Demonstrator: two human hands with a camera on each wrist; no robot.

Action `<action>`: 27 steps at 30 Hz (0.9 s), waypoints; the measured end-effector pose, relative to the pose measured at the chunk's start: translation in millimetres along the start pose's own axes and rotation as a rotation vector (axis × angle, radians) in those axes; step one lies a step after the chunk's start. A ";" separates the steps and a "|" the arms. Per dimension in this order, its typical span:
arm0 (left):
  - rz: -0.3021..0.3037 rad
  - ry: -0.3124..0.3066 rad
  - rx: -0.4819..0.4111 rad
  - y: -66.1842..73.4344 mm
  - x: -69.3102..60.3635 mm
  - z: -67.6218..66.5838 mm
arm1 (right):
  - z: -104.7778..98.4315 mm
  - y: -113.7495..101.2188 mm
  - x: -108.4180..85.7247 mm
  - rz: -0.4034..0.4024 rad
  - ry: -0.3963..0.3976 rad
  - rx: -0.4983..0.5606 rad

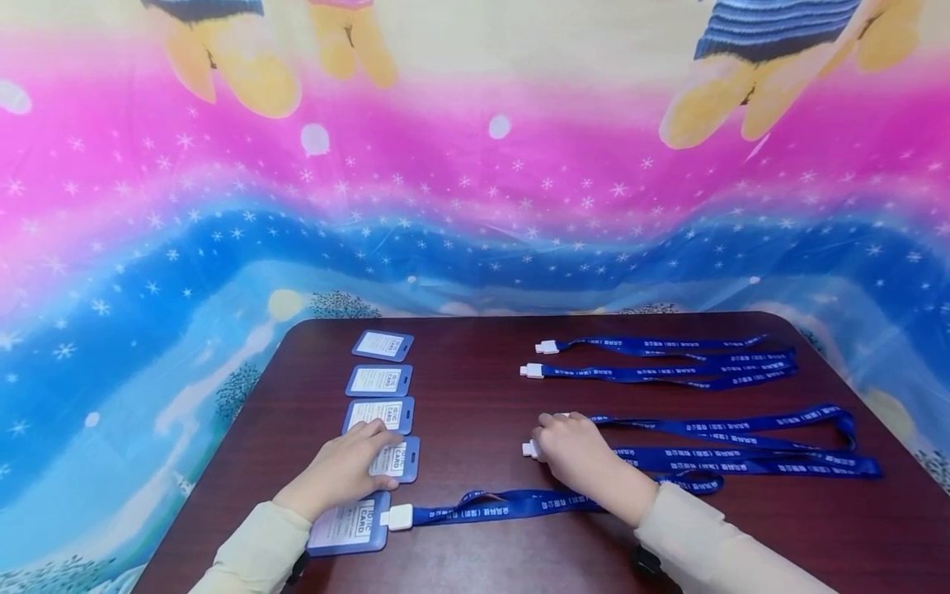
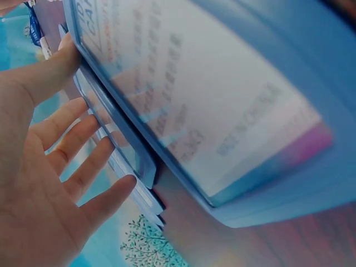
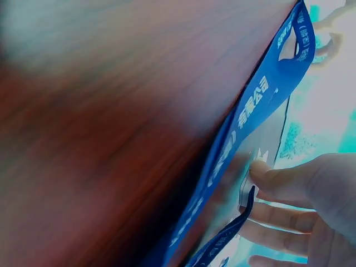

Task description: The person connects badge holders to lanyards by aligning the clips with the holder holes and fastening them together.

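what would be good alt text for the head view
A person's right hand pinches a white clip on a blue lanyard, while their left hand is over a column of blue-framed ID card holders on a reddish-brown table. The nearest holder is joined to another lanyard; a colourful snowflake-patterned backdrop hangs behind.

The plain cream fabric left sleeve (image 1: 256, 544) and matching right sleeve (image 1: 720, 551) each show a small black piece (image 1: 647, 563) underneath.

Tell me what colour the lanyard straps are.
The lanyard straps are blue with white printed lettering, clearest in the head view.
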State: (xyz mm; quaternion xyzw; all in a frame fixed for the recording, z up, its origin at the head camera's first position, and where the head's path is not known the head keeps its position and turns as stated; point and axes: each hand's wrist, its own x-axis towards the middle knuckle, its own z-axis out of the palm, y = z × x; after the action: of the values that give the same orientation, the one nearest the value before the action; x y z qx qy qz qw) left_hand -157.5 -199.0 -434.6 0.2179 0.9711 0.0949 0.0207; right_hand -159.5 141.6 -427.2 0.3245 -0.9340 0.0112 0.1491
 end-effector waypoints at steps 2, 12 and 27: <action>-0.001 0.002 0.002 0.3 0.6 -0.4 | 1.0 -3.3 3.9 -0.017 0.008 -0.002; -0.021 0.012 0.022 1.9 1.2 -0.1 | 1.7 -21.1 24.1 -0.056 -0.036 0.022; -0.035 0.002 0.022 1.8 0.7 2.5 | 2.5 -39.8 40.3 -0.107 -0.026 -0.008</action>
State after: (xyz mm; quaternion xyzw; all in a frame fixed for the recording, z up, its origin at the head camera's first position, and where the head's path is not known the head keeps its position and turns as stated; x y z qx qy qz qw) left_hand -157.1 -196.7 -436.7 0.2008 0.9759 0.0838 0.0189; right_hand -165.9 85.6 -421.1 0.3734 -0.9172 -0.0048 0.1386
